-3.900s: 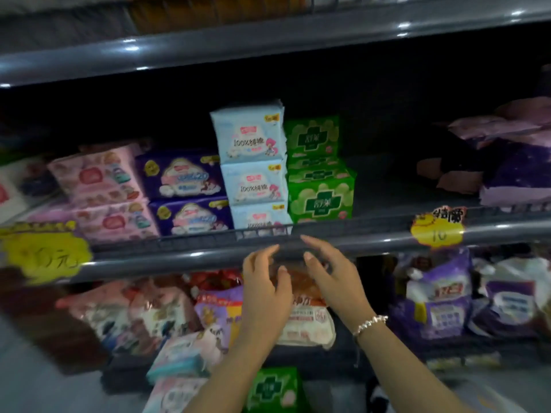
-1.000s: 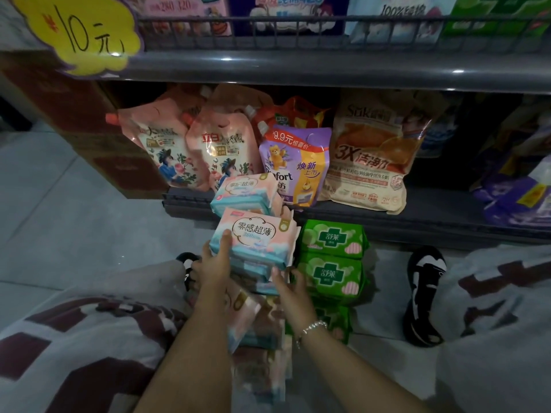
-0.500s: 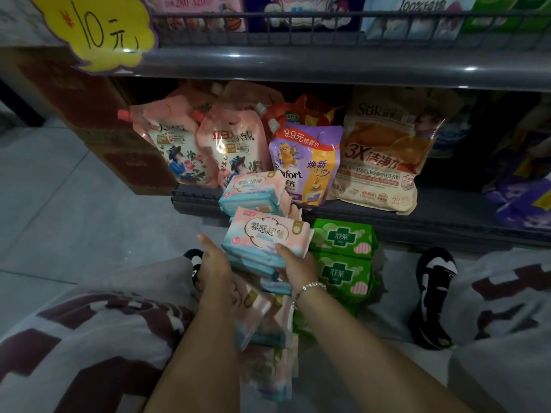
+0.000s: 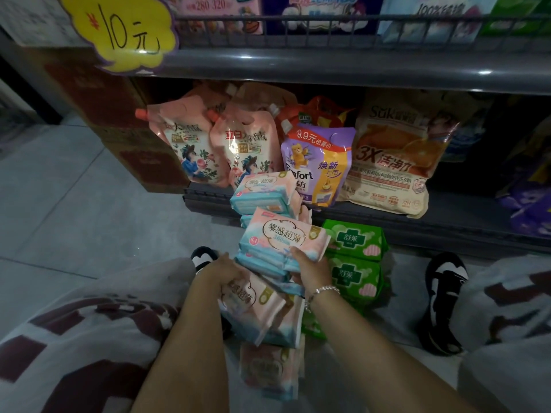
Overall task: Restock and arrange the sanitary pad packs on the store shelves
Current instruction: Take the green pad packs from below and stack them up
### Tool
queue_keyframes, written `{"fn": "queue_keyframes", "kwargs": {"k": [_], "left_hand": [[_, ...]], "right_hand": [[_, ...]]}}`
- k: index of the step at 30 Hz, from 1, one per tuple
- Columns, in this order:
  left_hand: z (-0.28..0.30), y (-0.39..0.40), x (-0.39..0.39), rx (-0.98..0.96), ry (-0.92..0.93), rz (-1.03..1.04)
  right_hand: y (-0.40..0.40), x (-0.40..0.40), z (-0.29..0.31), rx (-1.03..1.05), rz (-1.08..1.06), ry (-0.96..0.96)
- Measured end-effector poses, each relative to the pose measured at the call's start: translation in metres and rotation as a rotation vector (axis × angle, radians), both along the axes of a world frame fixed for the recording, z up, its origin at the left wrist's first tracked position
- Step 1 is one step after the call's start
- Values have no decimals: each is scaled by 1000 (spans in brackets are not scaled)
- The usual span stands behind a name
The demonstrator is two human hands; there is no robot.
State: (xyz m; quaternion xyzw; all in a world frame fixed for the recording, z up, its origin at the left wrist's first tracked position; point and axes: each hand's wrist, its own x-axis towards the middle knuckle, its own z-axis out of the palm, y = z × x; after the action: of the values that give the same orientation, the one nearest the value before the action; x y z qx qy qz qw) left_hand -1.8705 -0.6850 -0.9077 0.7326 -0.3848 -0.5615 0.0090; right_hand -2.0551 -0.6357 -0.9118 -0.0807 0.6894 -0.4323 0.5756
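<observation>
A heap of pink-and-blue sanitary pad packs (image 4: 262, 311) lies on the floor between my knees. My right hand (image 4: 311, 265) grips the right end of a small stack of those packs, the top pack (image 4: 283, 235) face up. My left hand (image 4: 222, 269) holds the left side of the same stack from below, its fingers partly hidden behind the packs. Another pink-and-blue pack (image 4: 264, 193) leans on the bottom shelf's edge. Two green pad packs (image 4: 354, 236) are stacked to the right of my hands.
The bottom shelf (image 4: 447, 225) holds detergent refill pouches (image 4: 247, 147) and a large orange bag (image 4: 396, 156). The upper shelf rail (image 4: 328, 70) carries a yellow price tag (image 4: 119, 34), with more pad packs behind it. My shoes (image 4: 444, 296) rest on the grey floor.
I have gone from reaching at the upper shelf to crouching at the floor heap. Both hands have closed round a stack of pink-and-blue packs and lifted it slightly.
</observation>
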Motion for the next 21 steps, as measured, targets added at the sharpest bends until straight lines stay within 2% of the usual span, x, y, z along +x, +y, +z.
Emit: {"fn": "queue_keyframes", "kwargs": {"k": [2,6,10,14,19,21], "left_hand": [[32,12,-13,-73,-55,-12],[33,16,-10,-70,-144,-123],[33,19,-2,4,-59,-131],[30,19,-1,-66,-25,-98],[42,14,17,-59,32,-76],[49,10,35,-75,104,-32]], "right_hand": [[-1,-2,0,-4,4,13],[0,-7,4,-10,-5,21],[0,-11,5,-19,34,55],[1,-14,8,-20,72,69],[3,-18,19,-17,63,58],[3,-21,21,-19,44,53]]}}
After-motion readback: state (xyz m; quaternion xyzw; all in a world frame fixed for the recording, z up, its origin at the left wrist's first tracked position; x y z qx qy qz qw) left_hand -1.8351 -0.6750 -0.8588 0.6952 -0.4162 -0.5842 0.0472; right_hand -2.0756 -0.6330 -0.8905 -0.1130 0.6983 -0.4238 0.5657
